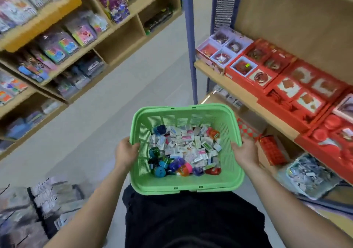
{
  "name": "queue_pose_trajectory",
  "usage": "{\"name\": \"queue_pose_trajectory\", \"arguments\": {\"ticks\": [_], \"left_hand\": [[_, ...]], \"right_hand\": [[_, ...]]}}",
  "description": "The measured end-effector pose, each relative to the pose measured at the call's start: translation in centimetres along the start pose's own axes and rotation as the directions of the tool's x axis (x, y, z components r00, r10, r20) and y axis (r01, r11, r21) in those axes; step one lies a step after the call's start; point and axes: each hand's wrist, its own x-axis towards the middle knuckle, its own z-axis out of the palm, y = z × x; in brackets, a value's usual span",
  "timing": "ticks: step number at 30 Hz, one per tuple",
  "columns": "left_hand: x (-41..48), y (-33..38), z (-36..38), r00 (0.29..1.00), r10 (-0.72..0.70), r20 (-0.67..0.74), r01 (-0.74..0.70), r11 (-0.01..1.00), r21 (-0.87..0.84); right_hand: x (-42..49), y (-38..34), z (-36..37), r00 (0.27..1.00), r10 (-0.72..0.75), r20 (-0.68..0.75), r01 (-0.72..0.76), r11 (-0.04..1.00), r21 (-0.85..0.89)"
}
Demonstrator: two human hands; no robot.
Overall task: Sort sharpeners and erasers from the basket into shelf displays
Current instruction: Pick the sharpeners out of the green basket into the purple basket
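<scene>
On the far left, wooden shelves (116, 43) hold rows of colourful packets (57, 45), blurred. The left hand (126, 152) grips the basket's left rim, its fingers curled over the edge and into the basket. The green basket (183, 187) is held level in front of the person's waist, above the grey floor (99, 114) of the aisle. Inside it, white wrapped erasers (188, 145) fill the middle and far side, while coloured sharpeners (172, 166) in blue, purple, pink, orange and red lie mostly along the near edge, with a few in the far corners. The right hand (246, 152) grips the right rim, its fingers wrapped over the edge. To the right, a shelf carries red boxes (286, 83); lower down sits a tray (309, 173) of small pale items, too blurred to identify.
</scene>
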Motion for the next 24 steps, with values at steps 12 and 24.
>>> {"name": "queue_pose_trajectory", "arguments": {"ticks": [12,24], "left_hand": [[20.3,8.7,7.5,0.799,0.306,0.518,-0.472,0.853,0.223],[16.0,5.9,22.7,0.56,0.319,0.764,-0.668,0.72,0.189]], "right_hand": [[-2.9,2.0,10.3,0.737,0.543,-0.403,-0.408,0.832,0.375],[-9.4,16.0,12.3,0.477,0.755,-0.45,-0.571,0.655,0.494]]}}
